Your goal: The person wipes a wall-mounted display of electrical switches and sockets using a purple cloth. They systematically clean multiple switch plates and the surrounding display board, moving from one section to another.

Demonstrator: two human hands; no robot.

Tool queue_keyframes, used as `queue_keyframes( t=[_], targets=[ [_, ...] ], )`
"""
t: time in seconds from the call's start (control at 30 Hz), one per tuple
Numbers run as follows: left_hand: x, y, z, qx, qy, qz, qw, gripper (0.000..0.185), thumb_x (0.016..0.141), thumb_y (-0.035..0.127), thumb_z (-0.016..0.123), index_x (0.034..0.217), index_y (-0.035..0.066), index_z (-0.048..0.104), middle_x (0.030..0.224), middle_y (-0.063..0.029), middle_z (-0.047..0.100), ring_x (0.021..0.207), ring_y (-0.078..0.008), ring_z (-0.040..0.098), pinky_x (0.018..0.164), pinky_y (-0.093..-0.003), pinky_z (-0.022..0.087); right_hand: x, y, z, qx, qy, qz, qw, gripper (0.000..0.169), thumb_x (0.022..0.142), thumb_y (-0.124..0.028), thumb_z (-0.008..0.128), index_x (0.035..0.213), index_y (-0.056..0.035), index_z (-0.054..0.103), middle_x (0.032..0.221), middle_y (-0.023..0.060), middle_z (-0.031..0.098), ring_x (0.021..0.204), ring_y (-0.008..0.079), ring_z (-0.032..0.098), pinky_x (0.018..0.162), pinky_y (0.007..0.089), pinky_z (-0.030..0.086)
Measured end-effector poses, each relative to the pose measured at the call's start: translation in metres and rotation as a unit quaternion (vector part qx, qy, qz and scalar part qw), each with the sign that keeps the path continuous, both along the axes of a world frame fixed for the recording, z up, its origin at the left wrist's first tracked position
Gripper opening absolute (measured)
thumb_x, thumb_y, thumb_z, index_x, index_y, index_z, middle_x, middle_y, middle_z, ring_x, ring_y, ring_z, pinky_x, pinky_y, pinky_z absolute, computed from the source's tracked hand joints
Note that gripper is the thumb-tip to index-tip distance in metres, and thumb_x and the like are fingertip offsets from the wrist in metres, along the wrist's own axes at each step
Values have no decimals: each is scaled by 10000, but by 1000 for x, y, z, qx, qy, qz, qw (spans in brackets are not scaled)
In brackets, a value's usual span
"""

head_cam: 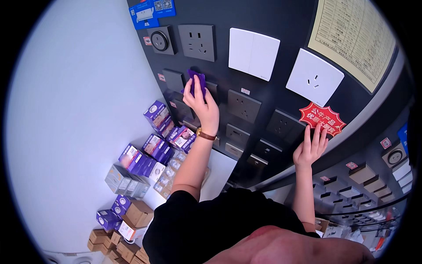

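My left hand (205, 107), with a watch on a brown strap (207, 134) at its wrist, presses a purple cloth (194, 74) to the dark display panel (221, 76). Under and beside the cloth are grey wall plates, one partly covered by my fingers. My right hand (310, 150) holds nothing. Its fingertips rest on the lower part of a red starburst sticker (321, 115) bearing writing. Above that sticker is a white wall socket (315, 77). A white two-rocker switch (254, 53) and a grey multi-hole socket (197, 43) are mounted higher up.
Purple product boxes (158, 147) stack on a white surface (219, 168) at the left, by a pale wall (75, 99). Brown cartons (127, 250) lie lower down. A printed yellow sheet (352, 39) hangs upper right. Another panel with switches (362, 173) stands at the right.
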State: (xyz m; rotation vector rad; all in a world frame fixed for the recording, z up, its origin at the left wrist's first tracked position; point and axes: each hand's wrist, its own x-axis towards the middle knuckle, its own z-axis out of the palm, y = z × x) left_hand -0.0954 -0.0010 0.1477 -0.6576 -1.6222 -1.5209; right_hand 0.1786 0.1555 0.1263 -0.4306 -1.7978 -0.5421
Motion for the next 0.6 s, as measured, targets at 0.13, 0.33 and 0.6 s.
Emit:
queue_keyframes(
  t=[0.13,0.33,0.6],
  targets=[
    [14,2,-19,-48,31,-2,998,534,875,-20,551,1403,43,501,1383,-186,424,1216,-354,376,1052,-433,292,-1,1,-1,5,3,2,1000,438,842,-21,500,1233,-87,686,1375,181,569,1356,363,446,1152,444,220],
    [28,-5,-53,-109,39,-50,992,568,845,-38,572,1402,41,500,1381,-202,418,1212,-371,378,1034,-434,310,2,2,0,8,1,3,1000,434,837,-29,512,1227,-92,690,1376,165,572,1355,351,446,1164,436,204],
    [38,-6,-62,-125,21,-69,990,558,855,-45,578,1401,43,505,1394,-191,381,1286,-354,370,1086,-404,314,3,0,0,6,-3,13,1000,433,829,-20,515,1214,-95,698,1373,153,576,1350,344,452,1167,437,202]
  ],
)
